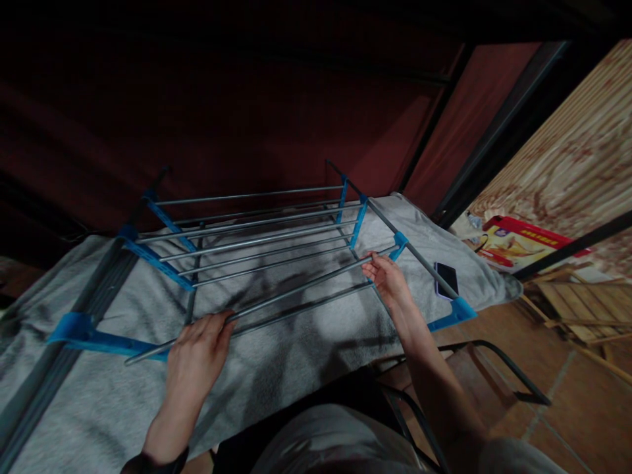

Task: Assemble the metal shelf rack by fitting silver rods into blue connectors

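Observation:
A rack of thin grey metal rods and blue plastic brackets lies on a grey blanket (316, 336). My left hand (200, 345) is closed around one metal rod (301, 288) near its left end, which sticks out loose past the left front blue bracket (113, 341). Farther along, my right hand (388, 280) pinches the same rod close to its right end. That end meets a blue bracket (401, 242) on the right upright; whether it sits inside cannot be seen. Several other rods (257, 243) span the left and right brackets behind. The right front blue bracket (454, 315) has its inner part hidden by my forearm.
A phone (446, 280) lies on the blanket beside the right upright. A dark red panel (247, 118) stands behind the rack. At right are a red and yellow box (523, 240), wooden slats (582, 303) and a metal-framed chair (513, 368) on the tiled floor.

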`<state>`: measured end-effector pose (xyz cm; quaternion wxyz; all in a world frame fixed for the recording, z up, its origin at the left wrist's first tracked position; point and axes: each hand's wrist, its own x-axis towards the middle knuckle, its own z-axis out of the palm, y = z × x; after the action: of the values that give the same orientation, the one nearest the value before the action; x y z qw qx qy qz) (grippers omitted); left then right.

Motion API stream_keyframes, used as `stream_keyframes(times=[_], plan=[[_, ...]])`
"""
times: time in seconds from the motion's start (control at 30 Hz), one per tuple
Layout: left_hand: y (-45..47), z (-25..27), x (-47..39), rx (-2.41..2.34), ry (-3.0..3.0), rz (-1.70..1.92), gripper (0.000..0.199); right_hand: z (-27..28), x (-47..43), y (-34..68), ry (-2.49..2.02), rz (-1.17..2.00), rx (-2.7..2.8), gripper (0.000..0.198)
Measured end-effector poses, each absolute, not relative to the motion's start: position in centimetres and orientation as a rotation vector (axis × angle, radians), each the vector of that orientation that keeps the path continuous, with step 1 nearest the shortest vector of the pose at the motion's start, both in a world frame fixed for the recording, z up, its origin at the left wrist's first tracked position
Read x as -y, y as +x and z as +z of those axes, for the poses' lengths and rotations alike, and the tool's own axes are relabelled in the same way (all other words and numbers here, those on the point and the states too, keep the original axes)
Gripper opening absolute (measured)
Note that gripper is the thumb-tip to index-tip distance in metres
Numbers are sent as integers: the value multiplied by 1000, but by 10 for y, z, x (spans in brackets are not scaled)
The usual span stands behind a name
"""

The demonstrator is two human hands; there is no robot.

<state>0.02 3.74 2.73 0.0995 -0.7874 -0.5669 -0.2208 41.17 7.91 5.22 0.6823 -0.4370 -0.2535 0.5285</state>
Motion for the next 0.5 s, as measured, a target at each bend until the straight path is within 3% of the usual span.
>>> stream_keyframes(times=[0.5], plan=[[0, 30, -38, 1647, -2303, -708, 38, 51, -79, 412, -989, 1180, 537, 19]])
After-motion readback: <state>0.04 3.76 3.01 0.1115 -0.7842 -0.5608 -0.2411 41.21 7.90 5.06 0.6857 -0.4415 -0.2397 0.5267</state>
